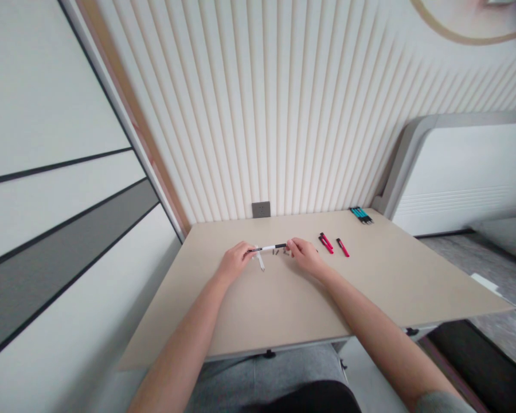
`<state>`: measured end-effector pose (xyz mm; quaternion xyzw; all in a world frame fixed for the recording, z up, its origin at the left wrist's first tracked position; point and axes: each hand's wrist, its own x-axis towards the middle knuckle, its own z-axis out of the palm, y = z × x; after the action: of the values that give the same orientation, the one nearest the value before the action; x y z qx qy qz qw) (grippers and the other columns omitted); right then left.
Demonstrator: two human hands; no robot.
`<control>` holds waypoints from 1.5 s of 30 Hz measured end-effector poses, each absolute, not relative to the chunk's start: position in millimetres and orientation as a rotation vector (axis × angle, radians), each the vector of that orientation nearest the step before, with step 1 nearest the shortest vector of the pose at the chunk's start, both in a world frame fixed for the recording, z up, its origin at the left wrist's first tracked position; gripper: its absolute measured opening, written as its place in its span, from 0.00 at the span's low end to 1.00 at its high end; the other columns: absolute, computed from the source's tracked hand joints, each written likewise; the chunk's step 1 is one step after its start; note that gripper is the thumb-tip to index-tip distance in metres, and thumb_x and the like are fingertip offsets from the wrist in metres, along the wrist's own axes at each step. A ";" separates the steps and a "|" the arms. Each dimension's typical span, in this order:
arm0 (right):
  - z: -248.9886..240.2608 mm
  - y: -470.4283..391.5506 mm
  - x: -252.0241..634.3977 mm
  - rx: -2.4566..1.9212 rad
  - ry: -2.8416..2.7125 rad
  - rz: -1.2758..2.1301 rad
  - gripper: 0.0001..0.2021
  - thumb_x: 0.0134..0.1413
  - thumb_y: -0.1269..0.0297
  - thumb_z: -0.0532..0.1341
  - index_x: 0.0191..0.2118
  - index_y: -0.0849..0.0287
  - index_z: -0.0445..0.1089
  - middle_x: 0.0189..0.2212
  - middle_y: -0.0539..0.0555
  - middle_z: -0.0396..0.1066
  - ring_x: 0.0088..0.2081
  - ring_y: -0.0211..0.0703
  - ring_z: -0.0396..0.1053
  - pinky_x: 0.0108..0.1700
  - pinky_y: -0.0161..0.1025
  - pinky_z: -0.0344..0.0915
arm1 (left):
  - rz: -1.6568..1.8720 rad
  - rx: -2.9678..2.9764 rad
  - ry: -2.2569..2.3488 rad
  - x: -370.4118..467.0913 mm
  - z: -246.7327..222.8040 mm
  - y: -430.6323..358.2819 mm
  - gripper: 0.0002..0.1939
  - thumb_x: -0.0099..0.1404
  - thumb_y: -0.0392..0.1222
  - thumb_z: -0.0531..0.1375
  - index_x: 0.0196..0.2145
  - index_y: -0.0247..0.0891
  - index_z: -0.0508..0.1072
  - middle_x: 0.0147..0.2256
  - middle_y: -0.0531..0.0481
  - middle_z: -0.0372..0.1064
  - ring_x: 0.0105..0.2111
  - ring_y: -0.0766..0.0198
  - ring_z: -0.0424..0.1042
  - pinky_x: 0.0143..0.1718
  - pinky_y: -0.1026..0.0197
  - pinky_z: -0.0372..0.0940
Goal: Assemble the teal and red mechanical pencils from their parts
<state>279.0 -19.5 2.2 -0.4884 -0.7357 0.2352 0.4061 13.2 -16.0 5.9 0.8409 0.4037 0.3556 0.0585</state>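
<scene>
A slim black-and-white pen (268, 248) is held level above the table, spanning my two hands. The fingers of my left hand (234, 261) pinch its left end, and those of my right hand (303, 254) grip the black right end. Just below the pen, close to the left fingertips, lies a white pen-like piece (261, 263). Several small dark pieces (276, 252) are scattered by my right fingers, partly covered by them. To the right of that hand rest three red-and-black pen-like pieces (343, 247).
Several teal-and-black pens (361, 215) lie in a row at the back right of the beige table (258, 310). A ribbed wall with a dark socket (261, 209) stands behind. White cabinet panels (34, 189) rise on the left, a pale headboard (468, 166) on the right.
</scene>
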 end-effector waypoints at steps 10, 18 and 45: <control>3.7 -17.1 283.6 -1.102 -1.930 0.541 0.11 0.59 0.59 0.53 0.38 0.58 0.71 0.28 0.52 0.72 0.28 0.37 0.65 0.32 0.34 0.60 | 1.100 2.546 1.255 12.7 7.7 -17.4 0.06 0.68 0.42 0.56 0.36 0.38 0.71 0.32 0.51 0.69 0.32 0.65 0.69 0.35 0.63 0.64; 8.7 -22.1 286.8 -1.158 -2.041 0.584 0.10 0.61 0.61 0.52 0.36 0.57 0.69 0.25 0.48 0.72 0.25 0.36 0.64 0.32 0.33 0.58 | 1.029 2.621 1.258 9.8 5.5 -16.4 0.07 0.68 0.42 0.55 0.37 0.39 0.71 0.34 0.50 0.69 0.35 0.64 0.69 0.37 0.63 0.63; 0.9 -35.9 253.3 -1.031 -2.106 0.436 0.12 0.62 0.59 0.53 0.41 0.57 0.72 0.34 0.56 0.74 0.35 0.45 0.69 0.40 0.40 0.63 | 1.424 1.980 1.607 16.9 -5.3 -13.6 0.17 0.62 0.48 0.60 0.46 0.37 0.75 0.30 0.49 0.76 0.26 0.64 0.72 0.34 0.61 0.68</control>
<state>253.3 -35.9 0.9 -0.4016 -0.8207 0.1700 0.3692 16.9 -13.6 -5.3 0.6738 0.5467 0.4847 0.1101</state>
